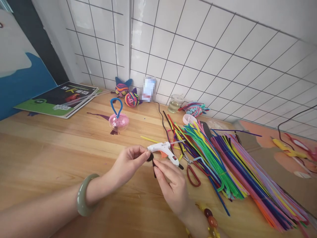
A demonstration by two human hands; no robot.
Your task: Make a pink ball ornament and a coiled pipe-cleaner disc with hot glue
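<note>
Near the middle of the view, my left hand (132,160) pinches a small dark coiled piece (150,157) between thumb and fingertips. My right hand (172,181) closes its fingertips on the dark strip (155,168) hanging from that coil, which looks like black pipe cleaner. Just beyond my fingers, a white glue gun (163,148) with an orange trigger lies on the wooden table (61,155). Red-handled scissors (193,175) rest to the right of my right hand, partly under pipe cleaners.
Bundles of coloured pipe cleaners (223,168) spread across the right side. A pink round piece with a blue loop (119,121) stands at centre left. Yarn-like figures (132,98), a phone (148,89) and a glass jar (175,103) line the wall. Books (59,99) lie back left.
</note>
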